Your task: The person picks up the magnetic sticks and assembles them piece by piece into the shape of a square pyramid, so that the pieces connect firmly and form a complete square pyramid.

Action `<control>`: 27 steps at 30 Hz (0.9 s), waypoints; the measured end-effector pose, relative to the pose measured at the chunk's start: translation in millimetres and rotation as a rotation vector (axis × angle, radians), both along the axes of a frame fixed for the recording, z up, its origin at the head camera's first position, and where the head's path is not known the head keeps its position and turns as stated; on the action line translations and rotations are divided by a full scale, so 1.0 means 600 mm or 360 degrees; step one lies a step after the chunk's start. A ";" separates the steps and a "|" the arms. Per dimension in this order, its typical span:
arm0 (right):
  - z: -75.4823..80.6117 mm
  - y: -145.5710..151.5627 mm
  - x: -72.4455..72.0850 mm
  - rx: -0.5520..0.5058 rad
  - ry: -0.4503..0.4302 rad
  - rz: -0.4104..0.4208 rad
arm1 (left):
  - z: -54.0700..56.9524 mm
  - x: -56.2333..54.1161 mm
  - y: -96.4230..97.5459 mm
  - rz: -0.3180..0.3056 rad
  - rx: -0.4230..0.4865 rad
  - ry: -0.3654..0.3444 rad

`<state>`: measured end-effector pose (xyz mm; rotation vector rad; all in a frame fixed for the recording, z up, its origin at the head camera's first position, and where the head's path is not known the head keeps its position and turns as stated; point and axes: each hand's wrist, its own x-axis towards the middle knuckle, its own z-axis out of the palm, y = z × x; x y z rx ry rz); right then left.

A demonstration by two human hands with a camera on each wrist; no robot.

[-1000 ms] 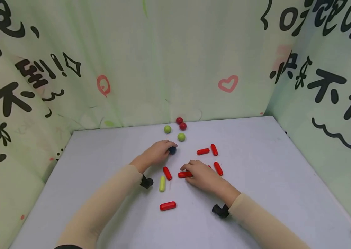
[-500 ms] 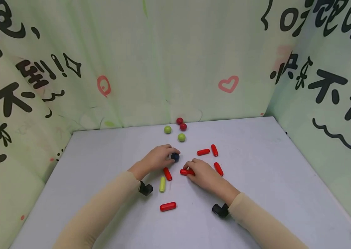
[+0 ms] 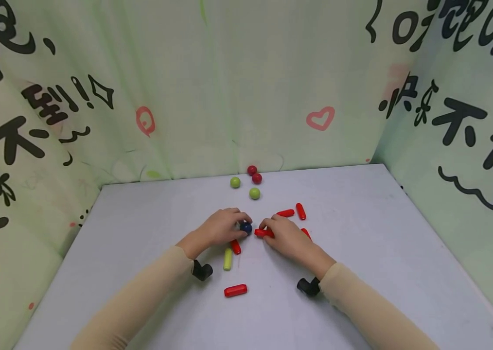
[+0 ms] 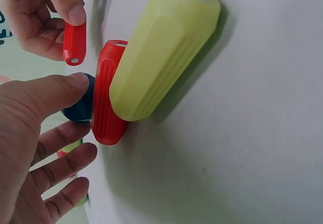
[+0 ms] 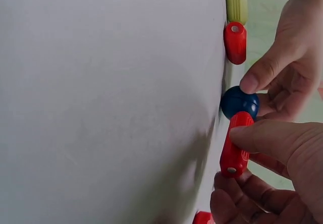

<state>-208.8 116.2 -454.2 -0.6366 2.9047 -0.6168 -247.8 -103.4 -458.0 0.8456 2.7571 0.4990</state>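
Note:
My left hand (image 3: 222, 227) holds a dark blue ball (image 5: 236, 102) between thumb and fingers, low over the table. Facing it, my right hand (image 3: 290, 239) pinches a red ribbed rod (image 5: 234, 152) with a hole in its end. In the head view, the rod's tip points at the ball with a narrow gap; in the right wrist view they overlap. Another red rod (image 4: 107, 98) lies just in front of the left hand, partly covered by it in the head view. Close to that rod is a yellow-green ribbed rod (image 4: 164, 52), also with an end hole.
Two green balls (image 3: 254, 193) and two red balls (image 3: 256, 179) sit at the table's back edge, near the printed curtain (image 3: 211, 97). Several red rods (image 3: 301, 211) lie behind and beside the right hand. One more red rod (image 3: 235, 290) lies nearer the front.
My left hand has brought the blue ball forward and slightly right. My right hand has moved the red rod a little farther back, and the distance between ball and rod has shrunk.

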 end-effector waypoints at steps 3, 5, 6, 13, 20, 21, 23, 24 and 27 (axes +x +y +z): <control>0.002 -0.001 -0.003 0.0015 0.0004 -0.0004 | 0.001 0.000 -0.002 -0.0017 0.0001 0.0002; 0.003 -0.003 -0.004 0.0032 0.0016 -0.0003 | 0.001 0.002 -0.002 -0.0020 0.0007 -0.0004; 0.003 -0.004 -0.004 0.0041 0.0022 -0.0001 | 0.001 0.003 -0.001 -0.0018 0.0004 -0.0009; 0.003 -0.012 -0.007 0.0058 0.0038 -0.0022 | 0.005 0.007 0.000 -0.0008 -0.0001 -0.0018; 0.006 -0.013 -0.009 0.0052 0.0031 -0.0039 | 0.004 0.008 -0.001 -0.0011 0.0010 0.0008; 0.007 -0.013 -0.009 0.0053 0.0034 -0.0038 | 0.003 0.007 -0.001 -0.0014 0.0012 0.0011; 0.007 -0.012 -0.009 0.0048 0.0028 -0.0038 | 0.003 0.007 0.000 -0.0013 0.0016 0.0011; 0.007 -0.011 -0.009 0.0045 0.0025 -0.0038 | 0.003 0.007 0.000 -0.0011 0.0015 0.0010; 0.006 -0.010 -0.012 0.0041 0.0018 -0.0036 | 0.002 0.006 0.000 -0.0004 0.0011 0.0015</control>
